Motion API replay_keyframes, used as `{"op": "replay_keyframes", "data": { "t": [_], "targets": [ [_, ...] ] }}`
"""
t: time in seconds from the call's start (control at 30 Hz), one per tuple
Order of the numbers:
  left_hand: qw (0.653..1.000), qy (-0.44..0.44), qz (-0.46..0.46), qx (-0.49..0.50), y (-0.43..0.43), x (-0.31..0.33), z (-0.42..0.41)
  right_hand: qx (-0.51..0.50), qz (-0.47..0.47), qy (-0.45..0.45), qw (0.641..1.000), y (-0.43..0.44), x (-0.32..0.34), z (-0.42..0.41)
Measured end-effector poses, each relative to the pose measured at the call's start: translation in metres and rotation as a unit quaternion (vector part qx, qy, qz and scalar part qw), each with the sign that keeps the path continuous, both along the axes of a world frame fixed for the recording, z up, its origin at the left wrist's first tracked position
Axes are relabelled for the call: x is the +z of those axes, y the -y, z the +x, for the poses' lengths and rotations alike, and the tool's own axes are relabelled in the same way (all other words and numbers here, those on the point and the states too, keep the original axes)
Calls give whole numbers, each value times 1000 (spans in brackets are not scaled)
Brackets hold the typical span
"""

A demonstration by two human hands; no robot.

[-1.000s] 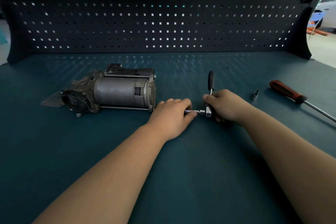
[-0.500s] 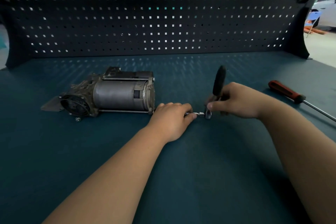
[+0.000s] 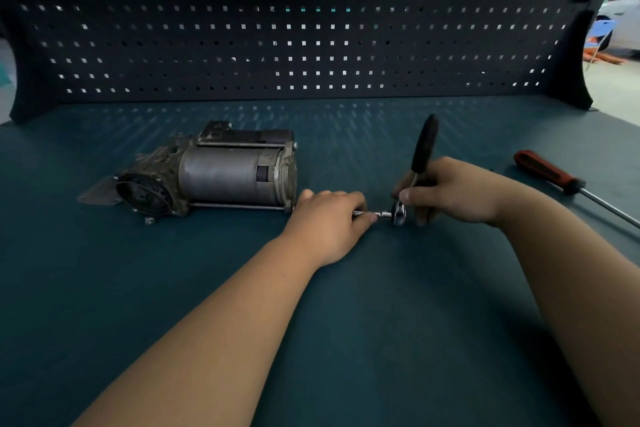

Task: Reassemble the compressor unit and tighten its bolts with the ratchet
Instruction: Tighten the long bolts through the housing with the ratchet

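Note:
The grey compressor unit lies on its side on the teal bench, its round end facing left. Just right of its near end, my left hand curls over a long thin bolt whose tip shows at my fingertips. A small socket joins that bolt to the chrome head of the ratchet. My right hand grips the ratchet's shaft, and the black handle stands up and leans away from me.
A red-handled screwdriver lies at the right, its steel shaft running toward the bench's right edge. A dark pegboard wall closes off the back of the teal bench top.
My right hand has swung the ratchet handle up from lying flat on the bench to standing upright and leaning right. It now covers the small socket that lay beside it. My left hand stays on the bolt.

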State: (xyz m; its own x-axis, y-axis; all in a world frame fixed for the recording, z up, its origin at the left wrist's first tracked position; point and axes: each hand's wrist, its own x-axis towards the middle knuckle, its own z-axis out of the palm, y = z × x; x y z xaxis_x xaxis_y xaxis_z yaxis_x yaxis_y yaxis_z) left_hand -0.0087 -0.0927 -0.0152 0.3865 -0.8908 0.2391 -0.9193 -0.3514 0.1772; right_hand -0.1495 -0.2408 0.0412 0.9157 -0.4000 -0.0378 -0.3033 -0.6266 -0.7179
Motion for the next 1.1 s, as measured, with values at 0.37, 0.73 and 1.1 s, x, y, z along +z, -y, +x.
{"op": "replay_keyframes", "data": {
  "t": [0.37, 0.73, 1.1],
  "targets": [
    [1000, -5, -10, 4, -1, 0, 0, -164, -27, -33, 986, -8, -27, 24],
    [1000, -14, -16, -15, -2, 0, 2, -89, 24, 139, 986, -2, -21, 12],
    [1000, -12, -5, -13, -3, 1, 1, 78, 46, 19, 996, 1, 3, -4]
  ]
}}
